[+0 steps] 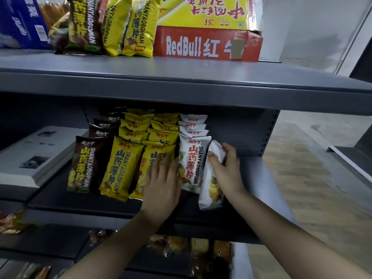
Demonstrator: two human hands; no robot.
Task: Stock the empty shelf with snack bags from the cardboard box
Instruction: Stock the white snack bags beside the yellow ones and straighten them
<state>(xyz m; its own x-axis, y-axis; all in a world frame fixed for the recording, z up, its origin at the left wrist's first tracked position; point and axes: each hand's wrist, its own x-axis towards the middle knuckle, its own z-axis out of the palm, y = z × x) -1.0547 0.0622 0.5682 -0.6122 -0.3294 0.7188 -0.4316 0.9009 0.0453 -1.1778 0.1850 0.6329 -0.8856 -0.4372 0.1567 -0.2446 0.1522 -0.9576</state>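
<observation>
Right grip: your right grip (225, 168) is curled round the upper part of a white snack bag (211, 190), thumb on the near face and fingers wrapped over the far side.
Held bag: it is tilted, with its top leaning toward the white row (192, 156) and touching that row's front bag; its lower end sits at the front lip of the middle shelf (261, 178).
Left grip: your left grip (161, 184) holds nothing; the fingers are straight and lie flat on the front bag of the second yellow row (161, 137), with the fingertips near the edge of the white row.
Stocked rows: from left to right you have a brown row (82, 166), a first yellow row (120, 168), the second yellow row and the white row, bags standing one behind another.
Upper shelf: the upper shelf (181, 81) carries a blue carton (20, 21), loose brown and yellow bags (128, 27), and a red RedBull box (201, 45) with a yellow carton (201, 11) on top.
Far left: a flat white box (30, 156) lies on the neighbouring shelf.
Below: wrapped packets (191, 250) sit on a lower shelf, too blurred to read.
</observation>
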